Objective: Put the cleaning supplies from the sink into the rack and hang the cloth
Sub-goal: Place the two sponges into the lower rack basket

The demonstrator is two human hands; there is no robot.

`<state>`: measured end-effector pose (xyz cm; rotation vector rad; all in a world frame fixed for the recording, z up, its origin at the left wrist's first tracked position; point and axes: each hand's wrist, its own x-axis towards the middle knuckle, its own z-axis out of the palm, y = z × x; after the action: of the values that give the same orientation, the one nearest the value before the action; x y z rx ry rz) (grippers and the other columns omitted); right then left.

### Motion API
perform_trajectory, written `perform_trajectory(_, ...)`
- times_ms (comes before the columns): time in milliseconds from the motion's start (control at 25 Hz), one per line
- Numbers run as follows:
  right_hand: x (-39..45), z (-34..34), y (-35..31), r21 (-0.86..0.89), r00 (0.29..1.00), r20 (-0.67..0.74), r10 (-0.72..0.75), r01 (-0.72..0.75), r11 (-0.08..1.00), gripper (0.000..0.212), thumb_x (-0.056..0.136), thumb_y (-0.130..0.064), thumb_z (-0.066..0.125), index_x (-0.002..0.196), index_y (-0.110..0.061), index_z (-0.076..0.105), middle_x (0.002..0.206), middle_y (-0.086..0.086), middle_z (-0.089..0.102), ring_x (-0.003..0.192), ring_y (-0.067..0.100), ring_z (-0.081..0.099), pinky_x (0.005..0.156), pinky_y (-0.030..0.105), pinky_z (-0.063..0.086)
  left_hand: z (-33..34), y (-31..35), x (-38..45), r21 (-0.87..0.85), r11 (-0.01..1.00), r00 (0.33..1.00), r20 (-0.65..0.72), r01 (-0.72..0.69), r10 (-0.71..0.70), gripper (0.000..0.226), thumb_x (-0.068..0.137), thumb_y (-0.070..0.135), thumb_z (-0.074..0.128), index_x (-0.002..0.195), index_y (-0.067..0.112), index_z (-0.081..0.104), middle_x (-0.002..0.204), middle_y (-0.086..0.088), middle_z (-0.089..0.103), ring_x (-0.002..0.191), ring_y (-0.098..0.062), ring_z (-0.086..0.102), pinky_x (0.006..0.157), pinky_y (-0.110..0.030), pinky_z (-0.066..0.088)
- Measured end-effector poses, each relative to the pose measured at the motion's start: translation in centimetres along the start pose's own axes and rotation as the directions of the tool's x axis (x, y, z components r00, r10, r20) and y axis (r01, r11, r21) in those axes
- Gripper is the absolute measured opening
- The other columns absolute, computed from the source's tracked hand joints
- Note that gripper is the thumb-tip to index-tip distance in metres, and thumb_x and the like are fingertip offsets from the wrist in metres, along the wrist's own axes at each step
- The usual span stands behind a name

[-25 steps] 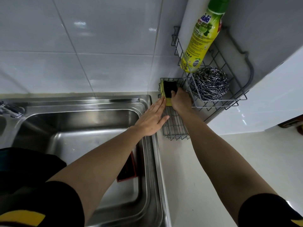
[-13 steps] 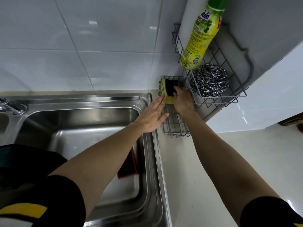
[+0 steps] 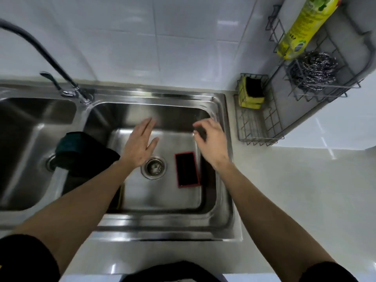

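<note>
A red-and-black sponge (image 3: pixel 187 169) lies flat on the floor of the right sink basin (image 3: pixel 162 200), beside the drain (image 3: pixel 154 167). A dark cloth (image 3: pixel 81 153) is draped over the divider between the basins. My left hand (image 3: pixel 140 145) hovers open over the basin, fingers spread. My right hand (image 3: pixel 211 143) is also empty, fingers loosely curled, above the sponge's far end. A yellow-and-black sponge (image 3: pixel 251 92) stands in the low wire rack (image 3: pixel 258 127). The upper rack (image 3: pixel 317 86) holds a steel scourer (image 3: pixel 314 71) and a yellow soap bottle (image 3: pixel 301 27).
A dark curved faucet (image 3: pixel 46 58) rises at the back left, between the two basins. The left basin (image 3: pixel 26 149) has its own drain. White counter (image 3: pixel 305 200) extends to the right of the sink. White tiles cover the back wall.
Both hands have left the low rack and come back over the right basin. The yellow sponge stays standing in the rack. The view has swung left and down onto the sink.
</note>
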<state>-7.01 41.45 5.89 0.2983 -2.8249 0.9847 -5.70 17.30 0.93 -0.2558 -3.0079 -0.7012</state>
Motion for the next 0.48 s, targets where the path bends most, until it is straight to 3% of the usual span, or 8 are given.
perform_trajectory(120, -3.4, 6.0, -3.9, 0.114, 0.973, 0.226, 0.039, -0.066, 0.991, 0.02, 0.085, -0.021, 0.065, 0.105, -0.019, 0.067, 0.11, -0.002, 0.065, 0.105, 0.018, 0.06, 0.087, 0.031, 0.049, -2.3, -6.7, -5.0, 0.152, 0.976, 0.988, -0.03, 0.155, -0.152, 0.059, 0.095, 0.026, 0.052, 0.147, 0.006, 0.034, 0.156, -0.017, 0.027, 0.145, -0.034, 0.025, 0.118, -0.049, 0.021)
perform_trajectory(240, -5.9, 12.8, -7.9, 0.139, 0.903, 0.426, 0.062, -0.133, 0.981, 0.021, 0.079, -0.02, 0.071, 0.099, -0.016, 0.07, 0.103, 0.002, 0.07, 0.098, 0.021, 0.064, 0.084, 0.027, 0.046, -4.3, -12.5, -9.6, 0.238, 0.913, 0.943, -0.082, 0.332, -0.322, 0.061, 0.095, 0.028, 0.051, 0.149, 0.009, 0.03, 0.159, -0.016, 0.02, 0.148, -0.034, 0.015, 0.119, -0.05, 0.014)
perform_trajectory(400, -8.1, 20.9, -11.1, 0.011, 0.685, 0.661, 0.306, -0.417, 0.909, 0.035, 0.08, -0.031, 0.074, 0.109, -0.013, 0.067, 0.11, 0.007, 0.07, 0.102, 0.025, 0.065, 0.086, 0.029, 0.048, -5.2, -16.3, -12.8, 0.279, 0.895, 0.935, -0.029, 0.348, -0.355, 0.065, 0.098, 0.031, 0.042, 0.155, 0.018, 0.011, 0.162, -0.015, 0.004, 0.149, -0.034, 0.005, 0.12, -0.05, 0.015)
perform_trajectory(480, -8.7, 24.2, -11.6, -0.1, 0.57, 0.711, 0.413, -0.499, 0.861, 0.034, 0.08, -0.035, 0.074, 0.102, -0.009, 0.067, 0.1, 0.01, 0.068, 0.093, 0.026, 0.064, 0.08, 0.029, 0.046, -5.2, -17.1, -13.1, 0.237, 0.917, 0.944, -0.006, 0.321, -0.329, 0.065, 0.1, 0.03, 0.038, 0.155, 0.021, 0.006, 0.163, -0.012, -0.002, 0.15, -0.033, 0.001, 0.12, -0.049, 0.016)
